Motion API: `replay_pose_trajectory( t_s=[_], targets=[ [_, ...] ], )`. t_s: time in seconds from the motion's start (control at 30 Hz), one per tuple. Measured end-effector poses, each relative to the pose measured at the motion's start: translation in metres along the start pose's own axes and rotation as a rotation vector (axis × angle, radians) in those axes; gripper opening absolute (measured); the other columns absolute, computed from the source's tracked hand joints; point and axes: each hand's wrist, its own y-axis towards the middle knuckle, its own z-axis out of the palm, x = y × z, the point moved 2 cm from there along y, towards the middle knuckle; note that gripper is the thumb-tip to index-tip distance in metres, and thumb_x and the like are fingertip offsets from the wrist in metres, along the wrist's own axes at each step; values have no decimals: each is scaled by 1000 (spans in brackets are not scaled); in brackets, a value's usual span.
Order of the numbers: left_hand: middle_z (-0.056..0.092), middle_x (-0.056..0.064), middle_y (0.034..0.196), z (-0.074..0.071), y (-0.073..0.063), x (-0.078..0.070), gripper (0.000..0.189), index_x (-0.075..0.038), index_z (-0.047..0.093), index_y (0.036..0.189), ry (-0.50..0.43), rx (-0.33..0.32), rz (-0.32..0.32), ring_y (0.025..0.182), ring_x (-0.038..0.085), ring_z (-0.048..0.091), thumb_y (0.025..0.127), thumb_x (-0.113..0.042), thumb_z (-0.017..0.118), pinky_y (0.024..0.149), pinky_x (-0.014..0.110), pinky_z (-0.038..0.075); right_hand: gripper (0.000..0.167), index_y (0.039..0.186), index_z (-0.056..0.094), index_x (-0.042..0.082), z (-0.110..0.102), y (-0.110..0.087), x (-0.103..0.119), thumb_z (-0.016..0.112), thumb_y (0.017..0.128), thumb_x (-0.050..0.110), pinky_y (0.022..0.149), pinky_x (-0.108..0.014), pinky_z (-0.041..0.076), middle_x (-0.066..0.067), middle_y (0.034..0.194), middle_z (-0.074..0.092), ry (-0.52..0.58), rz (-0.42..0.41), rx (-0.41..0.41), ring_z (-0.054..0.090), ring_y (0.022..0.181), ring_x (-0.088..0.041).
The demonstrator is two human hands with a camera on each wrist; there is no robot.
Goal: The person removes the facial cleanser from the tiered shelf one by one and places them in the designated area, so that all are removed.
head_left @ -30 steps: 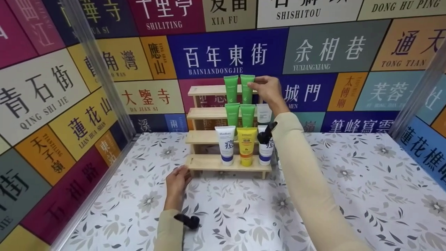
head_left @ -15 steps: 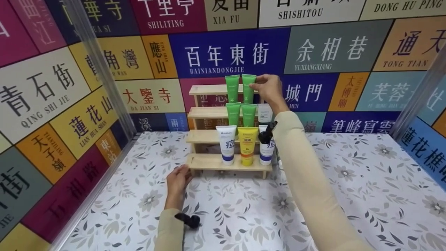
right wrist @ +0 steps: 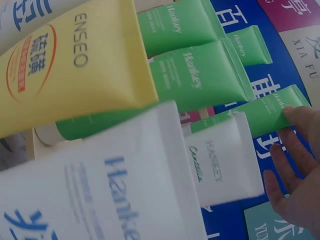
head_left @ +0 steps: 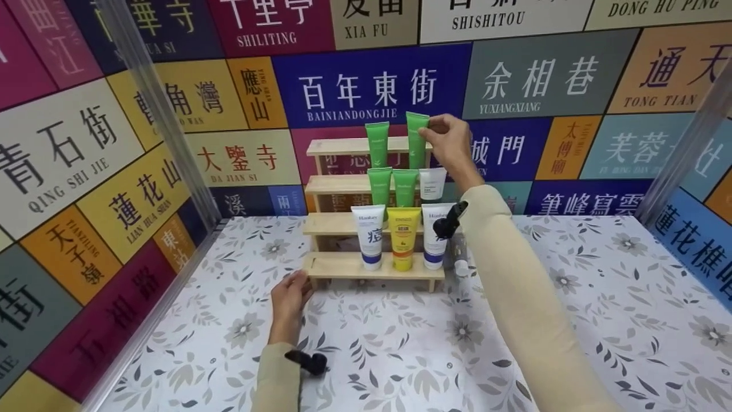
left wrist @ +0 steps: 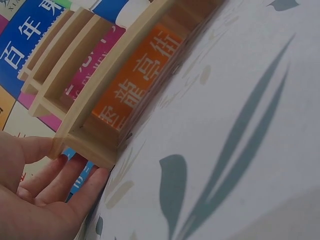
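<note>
Below the pinched green tube (right wrist: 265, 112), a white tube (right wrist: 227, 155) reads HANKEY

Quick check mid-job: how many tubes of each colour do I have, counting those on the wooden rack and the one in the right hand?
Green tubes: 4, one of them held in the right hand
White tubes: 3
Yellow tube: 1
Total: 8

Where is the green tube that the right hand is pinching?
In the head view, the pinched green tube is near the upper right end of the wooden rack, between the right hand and the other rear green tube.
</note>
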Motion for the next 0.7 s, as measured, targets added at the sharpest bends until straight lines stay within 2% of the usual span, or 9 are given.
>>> replay_pose_trajectory(
  t_s=[0.2, 0.3, 0.4, 0.5, 0.63, 0.7],
  targets=[
    [64, 23, 130, -1, 1, -2, 39, 2, 59, 135, -13, 7, -5, 120, 32, 64, 103, -21, 57, 102, 39, 55, 28, 121, 62, -1, -22, 5, -5, 65, 97, 13, 96, -26, 51, -8, 114, 65, 108, -103, -41, 59, 105, -13],
    [63, 22, 131, -1, 2, -2, 39, 1, 58, 136, -15, 10, -18, 121, 31, 64, 103, -22, 57, 103, 38, 55, 27, 121, 59, -1, -33, 5, -8, 63, 98, 12, 96, -25, 51, -5, 113, 63, 147, -123, -56, 58, 104, -12],
    [62, 22, 133, -1, 2, -2, 39, -1, 58, 136, -5, 11, -24, 122, 30, 63, 104, -23, 57, 103, 37, 55, 24, 120, 58, 5, -45, 2, -12, 62, 99, 15, 92, -26, 52, 0, 111, 60, 152, -100, -69, 56, 99, -9],
    [64, 22, 132, -1, 2, -1, 39, -1, 59, 135, 5, 5, -14, 121, 30, 64, 103, -23, 57, 102, 37, 55, 23, 122, 56, 10, -55, -2, -20, 60, 101, 20, 94, -31, 54, 2, 113, 57, 163, -61, -67, 56, 97, -8],
    [69, 21, 121, -1, 2, 1, 37, 2, 61, 132, 9, -8, 18, 112, 28, 68, 102, -20, 59, 96, 36, 58, 28, 128, 54, 12, -67, -8, -32, 57, 103, 24, 102, -41, 54, 2, 117, 55, 198, -3, -62, 58, 105, -13],
    [71, 19, 115, -2, 1, 2, 36, 3, 62, 130, 10, -13, 24, 107, 27, 69, 102, -20, 60, 94, 35, 59, 31, 131, 53, 13, -73, -12, -39, 56, 103, 27, 100, -40, 54, 3, 118, 55, 199, 27, -70, 58, 106, -15]
  ],
)
